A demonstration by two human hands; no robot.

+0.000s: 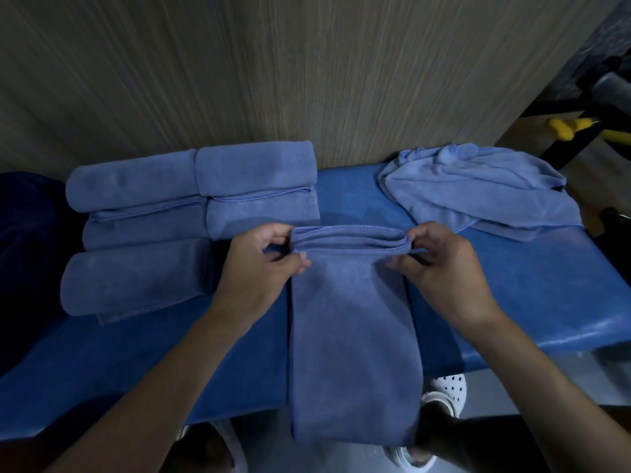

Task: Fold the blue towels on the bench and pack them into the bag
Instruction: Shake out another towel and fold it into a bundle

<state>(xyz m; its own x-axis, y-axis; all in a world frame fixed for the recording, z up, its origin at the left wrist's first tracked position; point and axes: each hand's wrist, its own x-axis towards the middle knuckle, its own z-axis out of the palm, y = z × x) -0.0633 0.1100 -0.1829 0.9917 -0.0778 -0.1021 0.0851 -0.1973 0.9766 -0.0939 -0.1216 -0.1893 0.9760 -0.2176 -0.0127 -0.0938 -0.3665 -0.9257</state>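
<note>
Blue towel (pixel 351 322) looks soft and floppy; left hand (pixel 263 264) and right hand (pixel 440 268) pinch its folded far corners on the counter (pixel 512 285).

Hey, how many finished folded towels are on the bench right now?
5, at the left of the bench: back-left towel, back-right towel, middle-left towel, middle-right towel, front towel. Others may be hidden underneath.

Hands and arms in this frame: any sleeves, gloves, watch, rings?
Left hand and right hand are bare: no gloves, and no watch or bracelet at either wrist. Both forearms are bare too, with no sleeve in view. No rings show, though the light is dim. Footwear: white perforated shoes.
</note>
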